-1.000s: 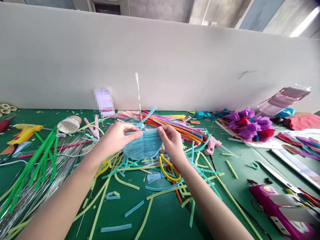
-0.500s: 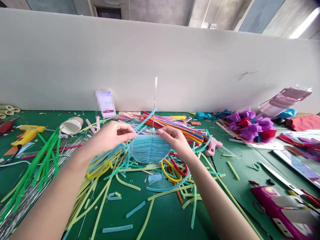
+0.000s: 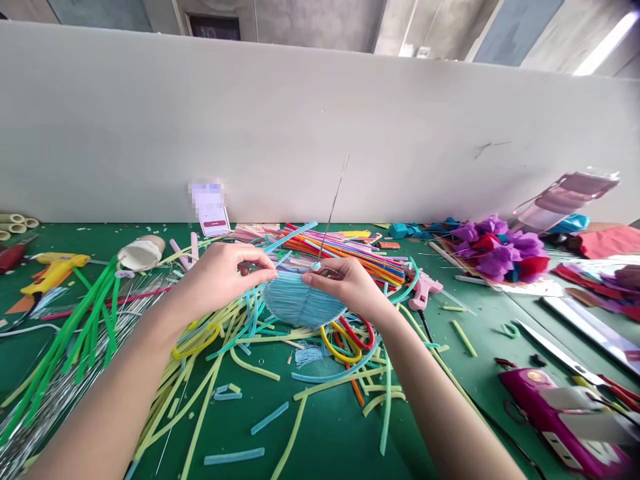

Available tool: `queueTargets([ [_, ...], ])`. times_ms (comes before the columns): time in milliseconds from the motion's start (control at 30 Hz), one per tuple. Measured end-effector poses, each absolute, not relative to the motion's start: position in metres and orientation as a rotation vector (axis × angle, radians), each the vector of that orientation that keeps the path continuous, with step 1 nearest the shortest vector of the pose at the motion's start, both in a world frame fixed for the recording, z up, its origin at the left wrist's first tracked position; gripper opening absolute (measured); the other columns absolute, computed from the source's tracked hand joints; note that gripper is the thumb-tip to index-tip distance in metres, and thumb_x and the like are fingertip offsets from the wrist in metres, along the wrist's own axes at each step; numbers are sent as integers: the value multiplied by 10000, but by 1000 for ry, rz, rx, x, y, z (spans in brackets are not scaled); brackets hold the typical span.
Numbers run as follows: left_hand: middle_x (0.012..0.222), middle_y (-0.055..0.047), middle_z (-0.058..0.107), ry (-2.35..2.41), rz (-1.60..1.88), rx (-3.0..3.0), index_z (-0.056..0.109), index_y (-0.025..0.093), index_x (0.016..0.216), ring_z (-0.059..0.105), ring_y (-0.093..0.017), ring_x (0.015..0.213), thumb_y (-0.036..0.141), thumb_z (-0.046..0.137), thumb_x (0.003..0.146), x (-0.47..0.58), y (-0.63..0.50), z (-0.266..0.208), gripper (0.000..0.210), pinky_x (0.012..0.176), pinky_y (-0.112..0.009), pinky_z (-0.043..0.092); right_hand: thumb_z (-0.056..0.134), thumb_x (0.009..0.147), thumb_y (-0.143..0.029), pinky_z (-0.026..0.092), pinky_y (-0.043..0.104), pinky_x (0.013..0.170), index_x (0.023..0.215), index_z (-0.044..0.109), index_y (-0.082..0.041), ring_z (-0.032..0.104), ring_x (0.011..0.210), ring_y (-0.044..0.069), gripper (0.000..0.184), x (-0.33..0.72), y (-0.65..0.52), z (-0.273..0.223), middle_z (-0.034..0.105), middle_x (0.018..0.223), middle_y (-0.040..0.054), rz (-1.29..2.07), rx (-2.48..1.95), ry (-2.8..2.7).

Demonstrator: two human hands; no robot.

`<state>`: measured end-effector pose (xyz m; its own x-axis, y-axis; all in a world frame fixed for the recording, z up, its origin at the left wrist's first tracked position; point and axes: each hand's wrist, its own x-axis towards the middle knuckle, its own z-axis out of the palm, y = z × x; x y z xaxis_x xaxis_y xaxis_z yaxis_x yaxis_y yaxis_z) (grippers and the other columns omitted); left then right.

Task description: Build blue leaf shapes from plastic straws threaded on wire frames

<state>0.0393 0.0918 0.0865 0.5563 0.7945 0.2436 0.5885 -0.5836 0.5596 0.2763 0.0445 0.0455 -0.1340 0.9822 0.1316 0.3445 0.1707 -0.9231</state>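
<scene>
Green table (image 3: pixel 345 433) strewn with cut strips (image 3: pixel 234 457). Left hand (image 3: pixel 233 270) pinches at upper left corner of blue half-round piece (image 3: pixel 300 303), right hand (image 3: pixel 353 287) at upper edge; piece held above table, long axis left-right, curved rim down. Covering looks complete. Thin wire (image 3: pixel 334 207) points up, leaning right. Blue strip (image 3: pixel 293 237) juts loose, seemingly unfinished.

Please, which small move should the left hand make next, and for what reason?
Probably the left hand should gently press the upper left edge of the blue piece: its fingertips are at that edge, while the right hand grips the piece near the slanting wire, so it seems steadied.
</scene>
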Motion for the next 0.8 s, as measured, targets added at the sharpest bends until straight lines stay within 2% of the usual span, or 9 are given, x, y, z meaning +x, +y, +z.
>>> queueTargets([
  [200, 845, 20, 783, 1203, 720, 2507, 755, 227, 818, 670, -174, 720, 352, 656, 867, 43, 87, 86, 167, 652, -263, 447, 700, 800, -515, 284, 246, 528, 666, 616, -161, 377, 590, 103, 388, 272, 46, 43, 472, 634, -38, 877, -1330, -1619],
  [333, 912, -24, 775, 1300, 751, 2693, 740, 209, 852, 679, -200, 756, 313, 591, 914, 49, 84, 82, 192, 721, -307, 448, 688, 800, -519, 295, 243, 521, 697, 653, -152, 403, 585, 109, 382, 269, 44, 46, 505, 625, -29, 841, -1409, -1612],
  [433, 932, -49, 770, 1349, 727, 2781, 730, 207, 854, 688, -214, 785, 299, 549, 937, 53, 82, 79, 220, 724, -311, 451, 682, 812, -494, 335, 245, 532, 743, 700, -152, 458, 593, 122, 349, 267, 41, 51, 583, 660, -7, 832, -1463, -1642],
  [533, 931, -55, 766, 1383, 722, 2859, 726, 216, 865, 692, -217, 813, 302, 512, 960, 58, 78, 76, 249, 682, -297, 442, 696, 822, -422, 403, 255, 583, 946, 751, -190, 539, 631, 146, 269, 263, 36, 56, 665, 724, 7, 760, -1487, -1665],
  [633, 935, -64, 763, 1466, 734, 2894, 725, 213, 885, 691, -214, 782, 305, 479, 977, 64, 73, 72, 278, 644, -294, 433, 688, 848, -403, 448, 275, 642, 1106, 746, -249, 597, 661, 164, 306, 258, 32, 59, 717, 772, 12, 641, -1510, -1682],
  [700, 938, -69, 764, 1511, 723, 2840, 729, 206, 890, 690, -213, 744, 305, 470, 980, 67, 68, 74, 291, 637, -296, 440, 664, 874, -430, 455, 285, 659, 1036, 773, -239, 624, 680, 177, 273, 256, 32, 59, 739, 784, 24, 606, -1530, -1686],
  [800, 959, -58, 783, 1412, 658, 2679, 756, 213, 904, 704, -228, 762, 363, 549, 943, 58, 65, 87, 258, 671, -302, 480, 641, 889, -473, 447, 286, 649, 942, 785, -208, 641, 704, 192, 306, 257, 32, 61, 744, 778, 31, 676, -1525, -1659],
])
